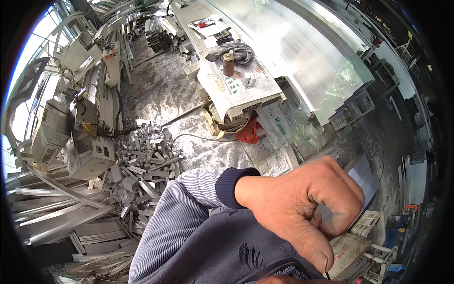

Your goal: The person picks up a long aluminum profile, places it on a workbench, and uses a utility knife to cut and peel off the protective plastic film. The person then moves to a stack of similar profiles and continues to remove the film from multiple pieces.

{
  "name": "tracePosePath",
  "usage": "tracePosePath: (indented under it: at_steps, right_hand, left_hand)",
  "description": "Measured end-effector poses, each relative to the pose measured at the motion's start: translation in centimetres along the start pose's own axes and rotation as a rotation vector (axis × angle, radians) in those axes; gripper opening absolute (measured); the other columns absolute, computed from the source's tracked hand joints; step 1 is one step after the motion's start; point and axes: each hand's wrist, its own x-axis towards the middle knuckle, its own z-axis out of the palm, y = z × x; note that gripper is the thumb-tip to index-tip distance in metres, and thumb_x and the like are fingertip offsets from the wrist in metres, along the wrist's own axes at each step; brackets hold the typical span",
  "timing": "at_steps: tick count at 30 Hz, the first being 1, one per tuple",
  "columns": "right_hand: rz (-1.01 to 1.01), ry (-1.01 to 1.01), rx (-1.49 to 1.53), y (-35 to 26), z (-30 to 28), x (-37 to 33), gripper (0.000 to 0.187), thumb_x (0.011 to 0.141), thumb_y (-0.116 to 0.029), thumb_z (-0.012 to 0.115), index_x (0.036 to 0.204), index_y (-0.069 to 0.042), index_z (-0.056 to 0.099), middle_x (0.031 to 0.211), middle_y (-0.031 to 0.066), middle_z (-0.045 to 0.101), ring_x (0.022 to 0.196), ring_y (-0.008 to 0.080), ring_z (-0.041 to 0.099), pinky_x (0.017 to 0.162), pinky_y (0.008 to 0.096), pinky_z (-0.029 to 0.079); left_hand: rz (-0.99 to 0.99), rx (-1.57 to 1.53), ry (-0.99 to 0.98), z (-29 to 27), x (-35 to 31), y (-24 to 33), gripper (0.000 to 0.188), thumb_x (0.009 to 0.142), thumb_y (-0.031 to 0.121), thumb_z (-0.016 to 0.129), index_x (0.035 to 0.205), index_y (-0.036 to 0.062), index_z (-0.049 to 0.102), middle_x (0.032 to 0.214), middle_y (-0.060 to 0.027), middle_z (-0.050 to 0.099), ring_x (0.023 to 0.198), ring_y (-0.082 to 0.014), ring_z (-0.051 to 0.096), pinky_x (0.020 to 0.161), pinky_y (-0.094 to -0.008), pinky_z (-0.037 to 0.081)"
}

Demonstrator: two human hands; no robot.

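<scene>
At four o'clock the left hand (pixel 302 203) curls narrow, contents hidden, a slatted crate (pixel 368 224) beyond; the right hand's (pixel 293 280) grip, at five, cannot be told. Loose metal offcuts (pixel 146 168) at eight could trip a careless step.

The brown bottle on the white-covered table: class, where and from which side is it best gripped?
Grip the brown bottle around its body, below the pale cap, probably coming from the near left: it stands upright, a grey cloth is bunched behind it, and small grey pieces lie to its right.
</scene>
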Motion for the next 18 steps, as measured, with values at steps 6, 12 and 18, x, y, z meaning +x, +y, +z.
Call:
tracePosePath:
  at_steps: [6, 12, 18]
  right_hand:
    - [-0.096, 0.046, -0.055, -25.5, -2.3, 17.5, 0.065, 0.093, 0.002, 0.068, 0.156, -0.003, 0.05, 0.131, 0.0207, 0.069, 0.108, 0.0226, 0.068, 0.095, 0.0366, 0.057]
    - [-0.887, 0.413, -0.637, -47.5, -4.2, 30.8, 0.073, 0.084, -0.002, 0.081, 0.151, -0.01, 0.052, 0.141, 0.0176, 0.058, 0.133, 0.0416, 0.054, 0.112, 0.0486, 0.046]
    - [-0.871, 0.606, -1.004, -56.5, -7.8, 43.9, 0.108, 0.073, -0.007, 0.083, 0.166, -0.026, 0.032, 0.155, 0.0159, 0.04, 0.144, 0.0389, 0.041, 0.118, 0.0578, 0.034]
  left_hand:
    - [0.149, 0.002, 0.05, -1.1, 0.0, 3.6, 0.034, 0.087, 0.029, 0.091, 0.078, 0.0043, 0.068, 0.069, -0.0051, 0.061, 0.056, -0.0192, 0.057, 0.05, -0.0309, 0.038]
    - [-0.259, 0.48, 0.156, -8.4, -2.7, 0.7, 0.046, 0.087, 0.028, 0.09, 0.064, 0.0087, 0.056, 0.069, -0.0047, 0.061, 0.065, -0.0236, 0.059, 0.06, -0.0393, 0.047]
    - [-0.481, 0.587, 0.693, -16.1, -4.5, -7.6, 0.041, 0.102, 0.025, 0.076, 0.073, 0.003, 0.056, 0.074, -0.0071, 0.064, 0.071, -0.0173, 0.061, 0.07, -0.0329, 0.05]
